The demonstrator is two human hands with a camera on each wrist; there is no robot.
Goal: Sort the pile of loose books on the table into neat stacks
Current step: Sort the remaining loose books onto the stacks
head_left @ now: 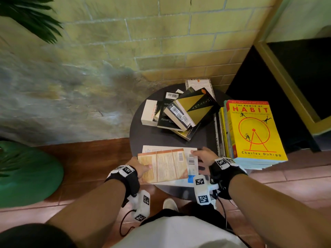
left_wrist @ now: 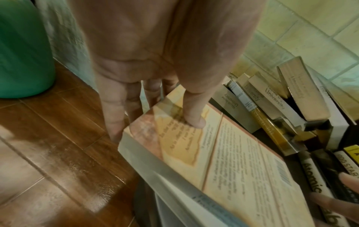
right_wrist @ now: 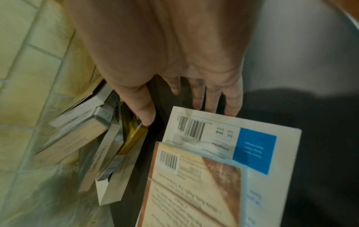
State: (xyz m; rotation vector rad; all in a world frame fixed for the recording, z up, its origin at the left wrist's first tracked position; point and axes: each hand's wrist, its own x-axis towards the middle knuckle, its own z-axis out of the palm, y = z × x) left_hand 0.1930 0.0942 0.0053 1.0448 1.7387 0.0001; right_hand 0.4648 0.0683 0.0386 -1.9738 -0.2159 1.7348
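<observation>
Left hand: at the lower centre of the head view; the left wrist view shows the thumb pressed on the cover of the orange-backed book and the fingers curled down over its left edge, so it holds that book
Right hand: just right of the same book; fingers spread and fairly straight, tips at the far right corner of the white book with the blue patch; it holds nothing that I can see
Orange-backed book: back cover up, lying on the white book and slightly skewed, so the white one shows along its top and right edges
Desk: small, round and dark; the two books sit at its near edge, partly over the rim
Loose pile: in the centre of the head view, beyond the hands; several books lie crossed at angles, a black and gold one on top
Finished stack: right of the frame, close beside the right hand, a yellow Habit book on top
Step in hand: I judge it to be squaring the orange-backed book onto the white one to begin a second stack
Next move: probably push both edges flush, then reach up-frame for the top book of the loose pile; lift it clear so the crossed books beneath do not slide
</observation>
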